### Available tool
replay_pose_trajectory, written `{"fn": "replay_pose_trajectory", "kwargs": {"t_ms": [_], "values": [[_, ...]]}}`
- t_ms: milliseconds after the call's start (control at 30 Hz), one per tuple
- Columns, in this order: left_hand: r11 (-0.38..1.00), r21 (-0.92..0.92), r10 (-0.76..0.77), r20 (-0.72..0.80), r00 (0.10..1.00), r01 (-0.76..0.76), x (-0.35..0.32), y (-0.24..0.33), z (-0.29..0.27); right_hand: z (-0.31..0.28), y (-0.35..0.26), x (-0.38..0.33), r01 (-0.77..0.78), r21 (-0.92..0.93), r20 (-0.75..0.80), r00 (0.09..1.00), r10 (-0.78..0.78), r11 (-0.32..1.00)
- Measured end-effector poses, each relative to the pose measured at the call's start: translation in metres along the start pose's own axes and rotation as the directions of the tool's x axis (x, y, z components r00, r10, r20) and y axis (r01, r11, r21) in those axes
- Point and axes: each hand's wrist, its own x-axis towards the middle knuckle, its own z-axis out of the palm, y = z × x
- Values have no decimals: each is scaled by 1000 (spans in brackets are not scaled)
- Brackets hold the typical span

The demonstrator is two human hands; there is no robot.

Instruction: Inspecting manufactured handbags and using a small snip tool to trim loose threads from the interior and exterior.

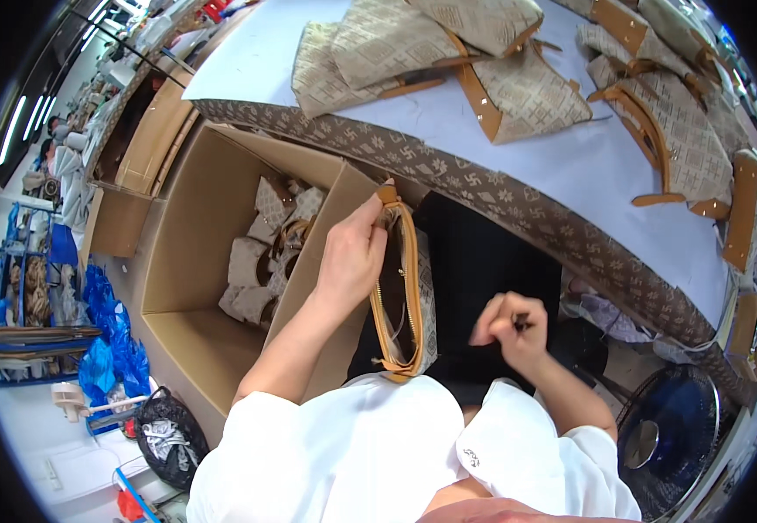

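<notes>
My left hand [350, 260] grips one end of a patterned beige bag [428, 327] with tan trim. The bag hangs over my lap with its zip mouth parted, so the dark inside and a pale loose thread show. To its right, apart from it, my right hand [518, 331] is closed around a small dark object that I cannot make out; motion blurs its fingertips. Just left of my left forearm stands a cardboard box [173, 261], with several similar bags [252, 261] lying in it.
A white-topped table [535, 183] with a brown patterned edge curves across in front of me. Heaped bags [396, 44] lie at its far side, more at the right [675, 131]. A fan [671, 427] stands at lower right, a black bin bag [169, 436] at lower left.
</notes>
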Motion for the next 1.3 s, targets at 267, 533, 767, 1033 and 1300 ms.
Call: {"fn": "replay_pose_trajectory", "kwargs": {"t_ms": [267, 533, 767, 1033, 1300], "values": [[959, 44, 263, 236, 935, -280, -18, 41, -15, -19, -43, 72, 220, -540, 193, 972, -134, 812], [987, -122, 136, 302, 944, -103, 0, 44, -4, -30, -33, 83, 571, -736, 521, 821, -234, 363], [990, -133, 82, 353, 932, -37, 9, 48, 3, -28, -19, 80, 559, -778, 504, 828, -246, 285], [992, -125, 61, 371, 927, -15, 11, 46, 12, -31, -25, 83, 534, -785, 503, 846, -180, 315], [984, -135, 144, 230, 962, -115, 14, 36, 12, -35, -23, 90, 480, -612, 370, 876, -310, 629]]}}
